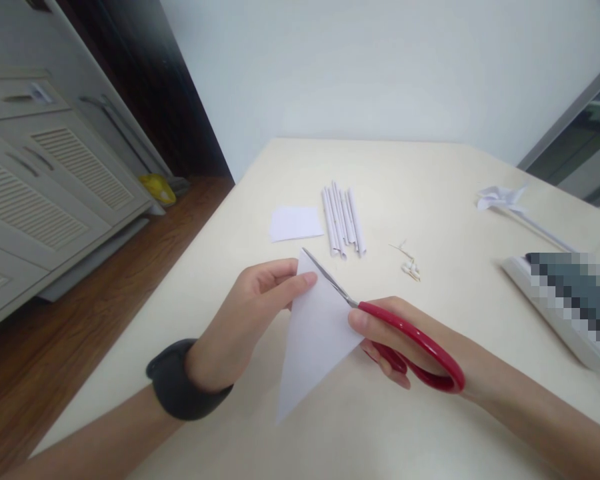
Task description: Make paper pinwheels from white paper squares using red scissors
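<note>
My left hand (pixel 265 293) pinches a white sheet of paper (pixel 317 333) near its upper corner, thumb on top and fingers behind. The paper has a triangular outline and is held above the table, one point hanging toward me. Red-handled scissors (pixel 410 333) are in my right hand (pixel 405 327), its fingers around the handles. Their metal blades lie along the paper's upper right edge, tips close to the top corner by my left fingers. Whether the blades are parted is hard to make out. My right thumb and fingertips are at the paper's right corner.
Beyond my hands on the cream table (pixel 405 173) lie several rolled paper tubes (pixel 343 220) and a small white paper stack (pixel 295 223). Small scraps (pixel 410 267) lie right of them. A paper pinwheel (pixel 503 198) and a white box-like object (pixel 545 307), partly blurred, are at the right.
</note>
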Available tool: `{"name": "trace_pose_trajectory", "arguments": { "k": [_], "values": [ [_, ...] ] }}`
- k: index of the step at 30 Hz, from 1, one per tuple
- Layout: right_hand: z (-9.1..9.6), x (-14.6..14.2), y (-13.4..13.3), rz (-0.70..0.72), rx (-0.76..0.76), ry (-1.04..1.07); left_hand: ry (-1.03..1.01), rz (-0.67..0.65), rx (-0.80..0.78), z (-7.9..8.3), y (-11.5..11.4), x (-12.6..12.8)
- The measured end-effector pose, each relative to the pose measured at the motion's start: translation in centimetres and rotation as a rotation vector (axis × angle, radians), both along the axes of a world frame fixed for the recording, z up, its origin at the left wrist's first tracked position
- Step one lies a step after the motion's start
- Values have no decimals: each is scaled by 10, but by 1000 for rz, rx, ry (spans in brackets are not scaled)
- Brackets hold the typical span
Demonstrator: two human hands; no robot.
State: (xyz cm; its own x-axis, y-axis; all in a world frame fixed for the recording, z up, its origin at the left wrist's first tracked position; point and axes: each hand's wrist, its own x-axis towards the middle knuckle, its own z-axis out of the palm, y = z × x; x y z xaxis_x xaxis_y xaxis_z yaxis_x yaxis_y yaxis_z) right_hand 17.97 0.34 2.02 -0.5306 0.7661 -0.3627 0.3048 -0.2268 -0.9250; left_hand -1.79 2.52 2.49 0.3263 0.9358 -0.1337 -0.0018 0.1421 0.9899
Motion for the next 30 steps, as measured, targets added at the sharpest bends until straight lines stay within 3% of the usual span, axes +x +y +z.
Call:
{"name": "trace_pose_trajectory", "arguments": {
  "k": [12,21,30],
  "values": [
    [6,-5,-2,6,33,37,49,1,54,2,1,-2],
    [-6,-4,-4,39,58,104,46,-2,76,-3,4,-3],
    [-6,-4,-2,24,52,63,54,8,68,-3,5,-3]
  ]
}}
